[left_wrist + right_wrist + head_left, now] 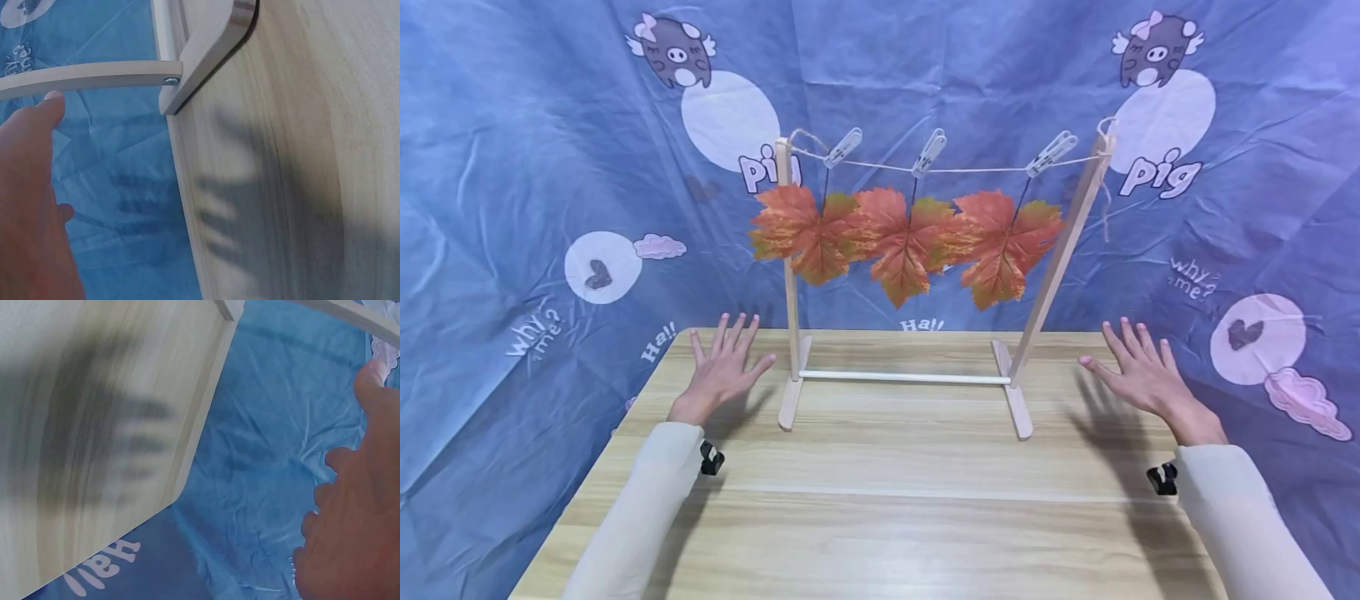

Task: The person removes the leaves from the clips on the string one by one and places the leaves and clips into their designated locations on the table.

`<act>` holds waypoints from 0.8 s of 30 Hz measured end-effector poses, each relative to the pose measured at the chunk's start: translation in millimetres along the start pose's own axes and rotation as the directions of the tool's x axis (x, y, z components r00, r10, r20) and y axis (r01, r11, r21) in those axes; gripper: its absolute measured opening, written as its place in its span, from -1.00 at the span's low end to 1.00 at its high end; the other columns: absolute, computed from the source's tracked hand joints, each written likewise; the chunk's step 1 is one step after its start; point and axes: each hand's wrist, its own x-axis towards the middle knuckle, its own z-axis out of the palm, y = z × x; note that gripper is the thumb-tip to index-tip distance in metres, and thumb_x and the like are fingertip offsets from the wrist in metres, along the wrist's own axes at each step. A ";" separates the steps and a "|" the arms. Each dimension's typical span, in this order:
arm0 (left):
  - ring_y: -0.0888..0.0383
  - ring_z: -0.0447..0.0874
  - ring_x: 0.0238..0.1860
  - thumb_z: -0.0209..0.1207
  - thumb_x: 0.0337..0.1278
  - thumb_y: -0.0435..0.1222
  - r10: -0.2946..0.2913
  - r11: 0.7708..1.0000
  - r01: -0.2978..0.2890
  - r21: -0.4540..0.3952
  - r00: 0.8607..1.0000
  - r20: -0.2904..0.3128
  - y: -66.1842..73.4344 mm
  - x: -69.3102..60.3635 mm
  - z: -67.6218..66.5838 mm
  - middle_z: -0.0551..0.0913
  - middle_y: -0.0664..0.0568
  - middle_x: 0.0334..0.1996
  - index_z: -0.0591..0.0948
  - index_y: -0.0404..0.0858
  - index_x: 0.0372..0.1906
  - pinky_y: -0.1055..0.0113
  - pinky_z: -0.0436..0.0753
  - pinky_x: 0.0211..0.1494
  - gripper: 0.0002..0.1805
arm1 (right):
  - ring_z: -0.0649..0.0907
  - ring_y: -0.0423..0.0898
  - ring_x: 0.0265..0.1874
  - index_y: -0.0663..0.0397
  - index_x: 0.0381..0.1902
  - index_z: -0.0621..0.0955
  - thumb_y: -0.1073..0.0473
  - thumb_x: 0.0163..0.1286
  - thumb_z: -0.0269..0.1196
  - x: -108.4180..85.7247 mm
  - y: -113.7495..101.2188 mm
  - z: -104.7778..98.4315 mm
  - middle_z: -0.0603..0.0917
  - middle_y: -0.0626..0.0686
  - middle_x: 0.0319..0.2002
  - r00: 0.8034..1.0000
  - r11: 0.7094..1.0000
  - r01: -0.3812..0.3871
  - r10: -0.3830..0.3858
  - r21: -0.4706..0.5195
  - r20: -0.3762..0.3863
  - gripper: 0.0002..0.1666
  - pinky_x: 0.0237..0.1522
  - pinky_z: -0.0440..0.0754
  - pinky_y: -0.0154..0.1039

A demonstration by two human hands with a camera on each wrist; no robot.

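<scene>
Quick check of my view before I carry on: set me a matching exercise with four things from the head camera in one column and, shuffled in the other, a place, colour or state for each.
Things
1. Clothespins
2. Leaves
3. White rod
4. Left hand

Descriptions
A. Runs low between the two wooden posts
B. Fingers spread, holding nothing
C. Clipped on the string
D. Orange-red with some green, hanging in a row

Right pairs
1-C, 2-D, 3-A, 4-B
</scene>
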 end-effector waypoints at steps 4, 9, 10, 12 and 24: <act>-0.30 -0.31 0.75 -0.04 0.58 0.22 0.014 1.000 -0.015 -0.023 0.999 -0.030 3.2 1.0 -3.3 -0.04 -0.23 0.74 -0.05 -0.09 0.76 -0.56 -0.58 0.59 -0.08 | 0.01 0.59 0.61 0.32 0.70 -0.05 -0.34 0.70 -0.07 4.8 -3.0 -3.9 -0.04 0.55 0.63 0.998 1.000 0.027 -0.027 -0.007 -0.064 0.04 0.54 -0.02 0.63; -0.36 0.17 0.63 0.07 0.60 0.02 0.077 0.996 -0.080 -0.026 0.992 -0.104 8.7 4.0 -8.6 0.24 -0.30 0.64 0.10 -0.16 0.73 -0.57 0.08 0.62 -0.20 | 0.50 0.56 0.33 0.32 0.58 0.32 -0.29 0.66 0.08 9.2 -16.5 -12.6 0.45 0.51 0.44 0.987 1.000 0.015 -0.012 0.020 -0.159 -0.10 0.21 0.42 0.67; -0.38 0.28 0.57 0.10 0.59 -0.03 0.090 0.995 -0.094 -0.027 0.988 -0.125 10.7 4.7 -9.9 0.32 -0.32 0.59 0.16 -0.19 0.70 -0.53 0.22 0.58 -0.23 | 0.59 0.53 0.24 0.31 0.52 0.40 -0.26 0.66 0.11 9.2 -20.2 -14.7 0.54 0.48 0.36 0.984 0.999 0.023 -0.017 0.030 -0.178 -0.16 0.14 0.49 0.64; -0.38 0.47 0.44 0.13 0.58 -0.10 0.102 0.993 -0.110 -0.040 0.981 -0.167 16.8 5.4 -13.5 0.48 -0.32 0.47 0.30 -0.25 0.63 -0.43 0.45 0.48 -0.31 | 0.74 0.41 0.04 0.28 0.35 0.56 -0.17 0.64 0.19 8.7 -28.2 -18.8 0.69 0.41 0.18 0.972 0.998 0.055 -0.045 0.039 -0.230 -0.34 0.00 0.61 0.53; 0.00 0.75 -0.38 0.27 0.42 -0.30 0.103 0.962 -0.207 -0.179 0.880 -0.464 70.0 6.8 -51.2 0.79 -0.06 -0.39 0.76 -0.26 -0.21 0.01 0.73 -0.29 -0.88 | 0.56 -0.23 -0.58 0.03 -0.22 0.78 0.06 0.55 0.33 10.3 -83.5 -49.4 0.69 -0.08 -0.55 0.915 0.980 0.196 -0.167 0.042 -0.367 -0.80 -0.51 0.43 -0.21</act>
